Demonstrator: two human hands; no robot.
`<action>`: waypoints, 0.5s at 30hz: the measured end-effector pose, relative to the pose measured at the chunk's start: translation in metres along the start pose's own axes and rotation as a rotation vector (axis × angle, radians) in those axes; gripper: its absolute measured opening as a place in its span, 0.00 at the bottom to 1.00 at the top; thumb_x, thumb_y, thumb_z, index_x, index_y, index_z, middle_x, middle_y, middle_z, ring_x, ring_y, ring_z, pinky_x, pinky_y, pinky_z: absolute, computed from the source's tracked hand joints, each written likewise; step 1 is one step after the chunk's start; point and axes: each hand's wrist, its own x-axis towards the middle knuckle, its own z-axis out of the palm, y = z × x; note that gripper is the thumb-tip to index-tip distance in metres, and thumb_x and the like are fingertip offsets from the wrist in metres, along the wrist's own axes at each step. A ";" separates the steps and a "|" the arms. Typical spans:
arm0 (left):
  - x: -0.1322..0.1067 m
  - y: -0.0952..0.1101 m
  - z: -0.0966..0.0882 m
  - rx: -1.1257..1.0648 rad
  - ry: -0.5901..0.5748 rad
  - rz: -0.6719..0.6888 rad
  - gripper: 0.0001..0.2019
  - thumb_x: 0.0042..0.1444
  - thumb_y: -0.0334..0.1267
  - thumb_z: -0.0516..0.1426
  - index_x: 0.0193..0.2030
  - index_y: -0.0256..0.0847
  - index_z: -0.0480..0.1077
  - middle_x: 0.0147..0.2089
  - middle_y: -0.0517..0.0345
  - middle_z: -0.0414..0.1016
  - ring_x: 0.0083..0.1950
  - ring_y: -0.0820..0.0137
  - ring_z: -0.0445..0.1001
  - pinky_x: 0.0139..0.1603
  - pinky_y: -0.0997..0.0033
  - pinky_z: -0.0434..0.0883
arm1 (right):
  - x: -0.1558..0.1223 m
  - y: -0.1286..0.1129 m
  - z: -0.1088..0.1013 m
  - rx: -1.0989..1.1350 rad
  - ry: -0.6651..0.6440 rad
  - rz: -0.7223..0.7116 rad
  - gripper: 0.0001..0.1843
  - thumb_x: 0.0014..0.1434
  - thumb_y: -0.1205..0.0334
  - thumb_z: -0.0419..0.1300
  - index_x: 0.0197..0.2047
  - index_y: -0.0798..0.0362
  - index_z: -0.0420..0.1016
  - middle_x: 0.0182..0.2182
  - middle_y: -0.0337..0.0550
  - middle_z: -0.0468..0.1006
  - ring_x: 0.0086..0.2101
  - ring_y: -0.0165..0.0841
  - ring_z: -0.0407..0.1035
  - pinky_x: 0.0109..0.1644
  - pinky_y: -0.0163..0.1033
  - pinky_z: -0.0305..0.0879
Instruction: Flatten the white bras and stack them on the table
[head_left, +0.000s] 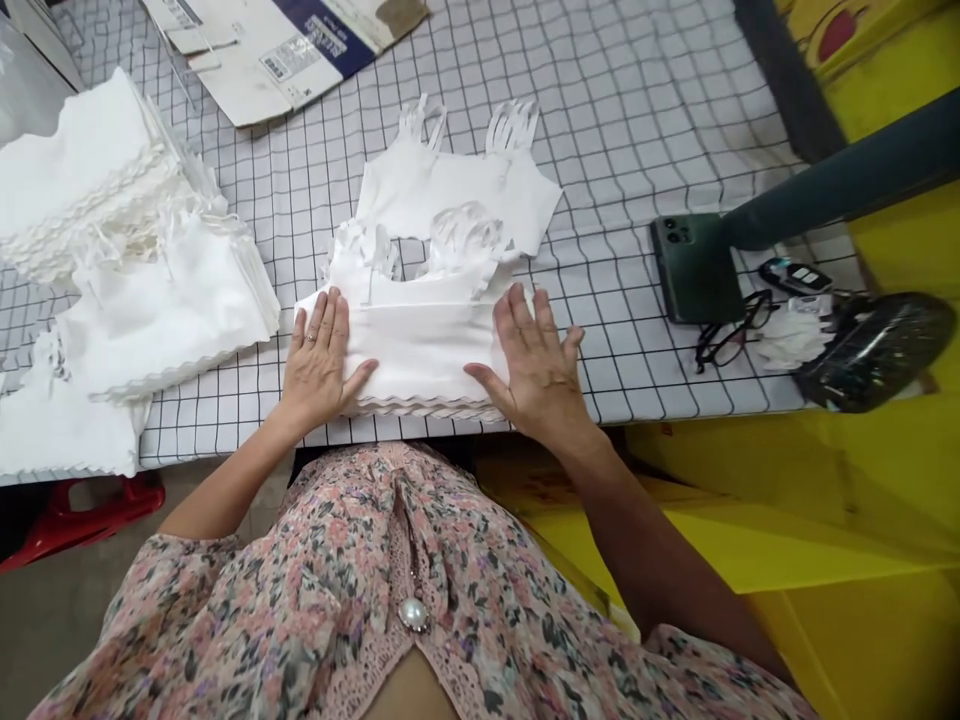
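Note:
A small stack of white strappy tops (424, 345) lies at the near edge of the table with the checked cloth (637, 130). My left hand (319, 360) rests flat on the stack's left side, fingers stretched out. On the stack's right side lies my right hand (536, 365), also flat with fingers spread. Another white top (450, 190) lies spread just behind the stack, straps pointing away from me.
Piles of white tops (127, 270) fill the table's left side. A flattened cardboard box (285, 50) lies at the back. At the right are a green phone (694, 270), glasses (731, 335), a car key (795, 275) and a dark case (874, 350). A red stool (82, 510) stands below left.

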 end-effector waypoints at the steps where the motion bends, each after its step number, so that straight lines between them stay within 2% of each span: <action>1: 0.000 -0.001 -0.004 -0.023 0.005 0.007 0.43 0.67 0.57 0.63 0.84 0.50 0.56 0.87 0.48 0.53 0.89 0.49 0.47 0.90 0.43 0.36 | 0.002 0.005 -0.003 0.083 0.020 -0.018 0.43 0.76 0.32 0.49 0.84 0.46 0.59 0.82 0.56 0.55 0.81 0.59 0.44 0.78 0.80 0.46; 4: 0.017 -0.007 -0.024 -0.156 0.101 0.000 0.30 0.73 0.54 0.59 0.79 0.53 0.67 0.83 0.50 0.64 0.86 0.53 0.58 0.89 0.40 0.47 | 0.027 0.031 -0.013 0.339 0.191 -0.011 0.34 0.77 0.35 0.50 0.73 0.43 0.76 0.73 0.53 0.73 0.73 0.53 0.66 0.74 0.68 0.64; 6: 0.049 -0.016 -0.039 -0.251 0.223 -0.019 0.24 0.74 0.52 0.59 0.73 0.52 0.74 0.78 0.51 0.73 0.82 0.55 0.66 0.85 0.41 0.59 | 0.062 0.054 -0.019 0.390 0.354 0.040 0.27 0.75 0.39 0.55 0.62 0.46 0.84 0.61 0.53 0.84 0.61 0.51 0.77 0.66 0.60 0.74; 7: 0.070 -0.021 -0.045 -0.290 0.274 -0.034 0.22 0.72 0.50 0.61 0.69 0.49 0.76 0.74 0.49 0.76 0.79 0.55 0.71 0.82 0.43 0.64 | 0.085 0.066 -0.020 0.367 0.413 0.068 0.24 0.72 0.41 0.59 0.57 0.47 0.86 0.54 0.53 0.87 0.55 0.51 0.80 0.62 0.58 0.76; 9: 0.120 -0.033 -0.052 -0.357 0.308 -0.086 0.19 0.67 0.46 0.65 0.61 0.43 0.81 0.66 0.46 0.83 0.70 0.55 0.79 0.76 0.47 0.72 | 0.135 0.088 -0.021 0.282 0.425 0.130 0.17 0.68 0.48 0.61 0.47 0.50 0.86 0.46 0.54 0.87 0.48 0.50 0.79 0.61 0.59 0.75; 10: 0.146 -0.039 -0.051 -0.395 0.284 -0.135 0.17 0.64 0.43 0.66 0.57 0.40 0.82 0.61 0.45 0.85 0.65 0.56 0.82 0.72 0.49 0.75 | 0.160 0.096 -0.020 0.226 0.405 0.190 0.14 0.66 0.52 0.61 0.44 0.50 0.85 0.45 0.55 0.86 0.48 0.51 0.77 0.63 0.61 0.73; 13: 0.213 -0.051 -0.041 -0.439 0.177 -0.304 0.11 0.56 0.35 0.66 0.47 0.36 0.82 0.49 0.46 0.87 0.52 0.60 0.84 0.60 0.56 0.80 | 0.221 0.108 -0.013 0.063 0.308 0.433 0.11 0.64 0.54 0.63 0.44 0.52 0.80 0.50 0.60 0.82 0.57 0.56 0.69 0.67 0.69 0.63; 15: 0.244 -0.057 -0.032 -0.391 0.122 -0.395 0.08 0.54 0.32 0.66 0.41 0.36 0.81 0.43 0.48 0.85 0.47 0.62 0.83 0.56 0.59 0.80 | 0.243 0.111 -0.007 0.026 0.251 0.516 0.10 0.62 0.56 0.64 0.43 0.52 0.77 0.51 0.61 0.80 0.59 0.58 0.63 0.66 0.72 0.60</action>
